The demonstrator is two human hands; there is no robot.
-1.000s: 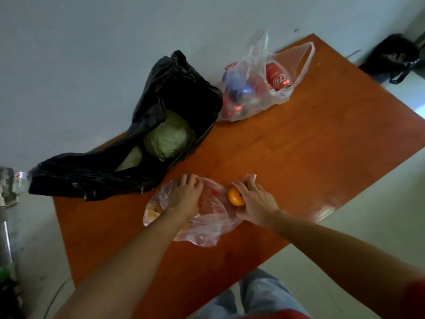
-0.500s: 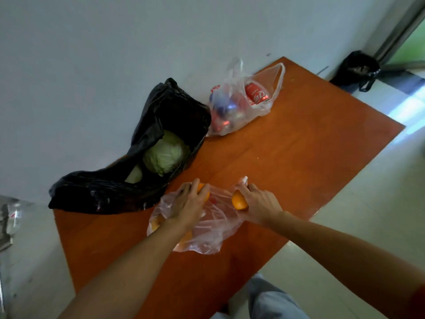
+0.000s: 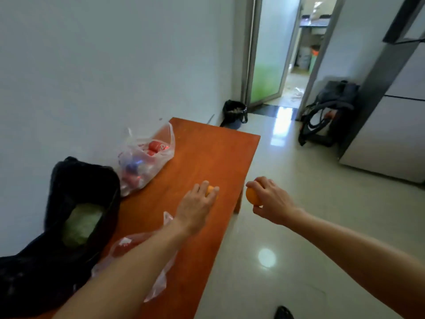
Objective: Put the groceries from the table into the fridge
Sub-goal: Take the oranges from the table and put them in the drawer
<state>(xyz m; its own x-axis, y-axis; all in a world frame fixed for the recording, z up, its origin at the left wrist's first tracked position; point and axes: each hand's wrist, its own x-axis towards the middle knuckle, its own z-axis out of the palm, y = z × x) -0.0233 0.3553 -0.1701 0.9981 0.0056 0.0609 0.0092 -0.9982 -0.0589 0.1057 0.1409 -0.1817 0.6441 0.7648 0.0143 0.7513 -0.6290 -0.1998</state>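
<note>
Left hand [image 3: 195, 204] gripping a small round orange fruit [image 3: 209, 189] over the reddish wooden bench [image 3: 207, 153], right hand [image 3: 272, 202] holding a second round orange fruit [image 3: 251, 196] beyond its edge, black plastic bag [image 3: 80, 180] at left

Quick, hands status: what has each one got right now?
Left hand: closed, fingers curled round an orange over the table.
Right hand: closed, gripping a second orange beyond the table edge.

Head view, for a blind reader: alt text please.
The left hand grips one orange over the table, the right hand a second orange beyond its edge. A black bag with cabbage and a bag of cans lie there.
</note>
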